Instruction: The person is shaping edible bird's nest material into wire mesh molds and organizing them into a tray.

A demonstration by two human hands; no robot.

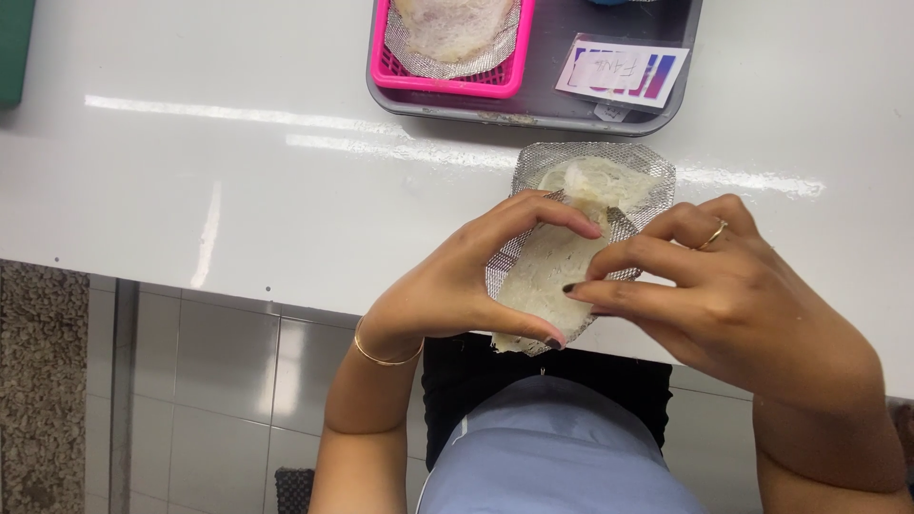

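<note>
Currently, a pale, fibrous translucent sheet point(547, 276) on silver wire mesh point(609, 167) is pinched by left hand point(452, 286) and right hand point(733, 295), fingertips closed at its edges, keeping it flat over the white table point(238, 181).

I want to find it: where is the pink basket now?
The pink basket sits at top centre, on the left of the grey tray.

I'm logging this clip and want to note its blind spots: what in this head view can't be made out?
- Pale sheet on metal mesh: its middle is covered by the left hand and right hand.
- Pink basket: top cut off by the frame edge, contents only partly seen.
- Grey tray: far part out of frame.
- Green thing at the left edge: too cropped to identify.
</note>
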